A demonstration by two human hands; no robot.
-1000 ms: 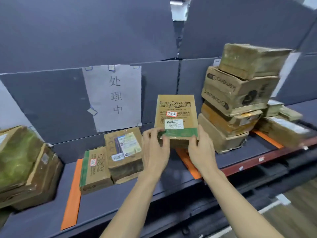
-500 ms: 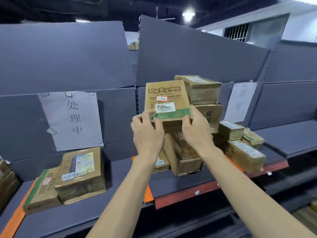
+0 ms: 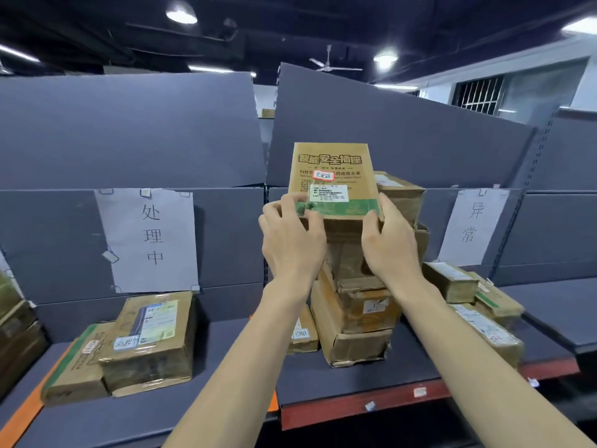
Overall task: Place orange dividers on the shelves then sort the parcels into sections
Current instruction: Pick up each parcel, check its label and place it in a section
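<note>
Cardboard parcel, flat, tan with a green band and white label: held upright at centre frame, long axis vertical, printed face toward the camera. Left hand grasps its lower left corner, fingers curled over the front edge. Right hand grasps the lower right corner, thumb on the face. Both hands sit equally near, below the parcel.

Stack of parcels: directly behind and beneath the held parcel, centre to centre-right, its top box showing just right of the parcel. Judged: the parcel goes onto or beside this stack, so the move is forward and slightly down.

Shelf: open dark surface left of the stack, between it and two parcels at lower left. Smaller boxes crowd the right.

Orange divider: lower left edge; another strip shows at the shelf lip, lower centre.

Paper signs on the back panel, left and right.
</note>
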